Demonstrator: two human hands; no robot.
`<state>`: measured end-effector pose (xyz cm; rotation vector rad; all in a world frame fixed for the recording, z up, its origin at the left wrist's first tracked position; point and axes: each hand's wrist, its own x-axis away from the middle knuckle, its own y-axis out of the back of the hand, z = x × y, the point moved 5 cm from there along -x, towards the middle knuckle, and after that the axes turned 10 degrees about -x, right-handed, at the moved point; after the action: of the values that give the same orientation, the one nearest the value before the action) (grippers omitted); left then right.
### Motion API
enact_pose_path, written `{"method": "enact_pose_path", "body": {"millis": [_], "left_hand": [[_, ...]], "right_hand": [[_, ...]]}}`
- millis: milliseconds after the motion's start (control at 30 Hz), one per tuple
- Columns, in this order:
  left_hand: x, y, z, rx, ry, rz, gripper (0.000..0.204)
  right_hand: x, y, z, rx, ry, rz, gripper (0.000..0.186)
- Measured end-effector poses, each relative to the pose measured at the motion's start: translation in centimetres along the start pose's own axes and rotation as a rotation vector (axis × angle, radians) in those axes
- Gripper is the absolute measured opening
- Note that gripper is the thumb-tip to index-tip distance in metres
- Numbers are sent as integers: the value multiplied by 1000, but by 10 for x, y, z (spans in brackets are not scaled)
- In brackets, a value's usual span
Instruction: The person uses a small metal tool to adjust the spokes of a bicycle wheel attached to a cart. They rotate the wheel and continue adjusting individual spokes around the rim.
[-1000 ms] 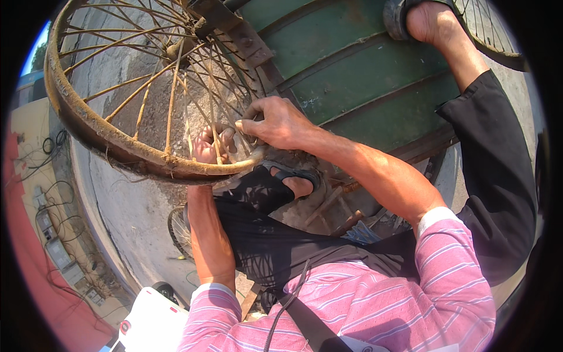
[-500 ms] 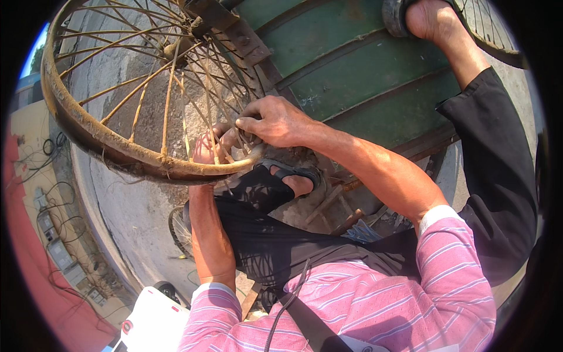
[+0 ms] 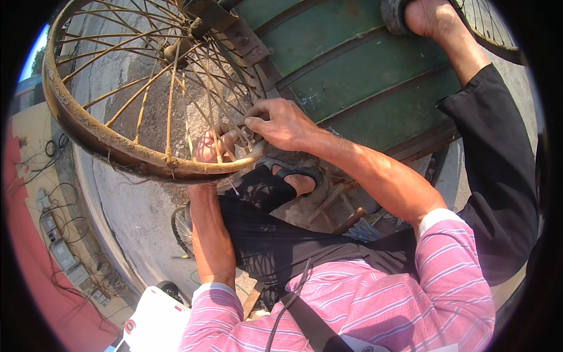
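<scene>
A rusty spoked wheel (image 3: 80, 117) with a bare, dirty rim fills the upper left. My left hand (image 3: 214, 144) is curled among the spokes near the rim's right lower side, partly hidden behind them. My right hand (image 3: 272, 122) is beside it at the rim, thumb and forefinger closed on something small among the spokes that I cannot make out. A thin pale rod (image 3: 234, 189) pokes below the rim under my hands. The wheel's hub (image 3: 173, 51) sits by a rusty metal bracket (image 3: 249, 47) on a green ribbed metal body (image 3: 346, 70).
My sandalled right foot (image 3: 427, 17) rests by another wheel (image 3: 498, 47) at upper right. Below are my other sandalled foot (image 3: 299, 180), rusty scrap pieces (image 3: 346, 217) and a small wheel (image 3: 180, 232). At left are tangled cables with power strips (image 3: 63, 258) and a white object (image 3: 151, 322).
My right hand has shifted slightly right along the rim. The thin rod below the rim shows more clearly and has moved a little to the right.
</scene>
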<state>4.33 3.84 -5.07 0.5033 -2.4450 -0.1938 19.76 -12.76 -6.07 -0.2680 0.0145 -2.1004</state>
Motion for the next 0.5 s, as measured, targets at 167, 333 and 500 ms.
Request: {"method": "enact_pose_path", "body": {"millis": [167,333,500], "left_hand": [[5,-21,-21,59,-109,-143,30],[5,-14,-31,-226,-77,-144,34],[4,-15,-26,-140,-104,-106,35]], "right_hand": [[-1,0,-13,-6,-51,-31,40],[2,1,-14,-21,-44,-37,40],[5,-1,-16,-51,-62,-44,39]]}}
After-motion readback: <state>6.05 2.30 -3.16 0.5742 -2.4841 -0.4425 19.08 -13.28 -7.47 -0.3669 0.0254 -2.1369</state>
